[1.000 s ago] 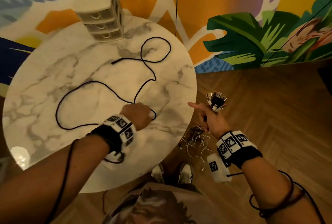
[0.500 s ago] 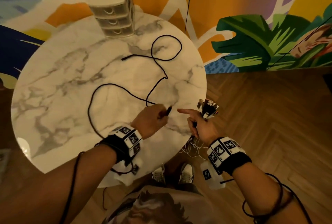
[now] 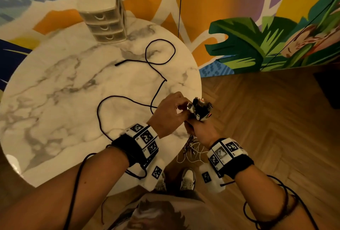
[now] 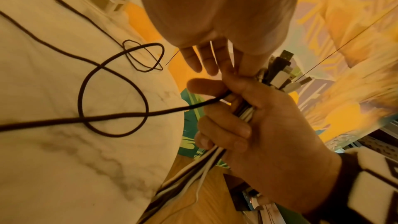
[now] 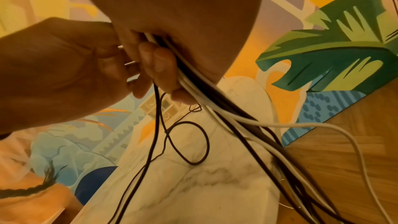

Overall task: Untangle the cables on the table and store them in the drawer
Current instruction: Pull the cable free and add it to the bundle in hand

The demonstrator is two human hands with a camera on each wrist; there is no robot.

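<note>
A long black cable (image 3: 159, 90) lies in loops on the round marble table (image 3: 55, 100). My left hand (image 3: 176, 108) pinches its near end at the table's right edge, pressed against my right hand (image 3: 195, 124). The right hand grips a bundle of black and white cables (image 3: 201, 108) with the plugs sticking up; their tails hang toward the floor (image 3: 191, 150). In the left wrist view the black cable (image 4: 129, 114) runs in under the right hand's index finger (image 4: 204, 86). A small beige drawer unit (image 3: 103, 17), all drawers closed, stands at the table's far edge.
The table stands against a painted mural wall (image 3: 257, 36), with wooden floor (image 3: 266, 119) to its right. My shoes (image 3: 187, 180) are just below the table's near edge. Thin device wires run along both forearms.
My left hand lifted the black cable's end off the table and carried it right to the right hand. The cable's near loop dragged right. The right hand moved in toward the table.
</note>
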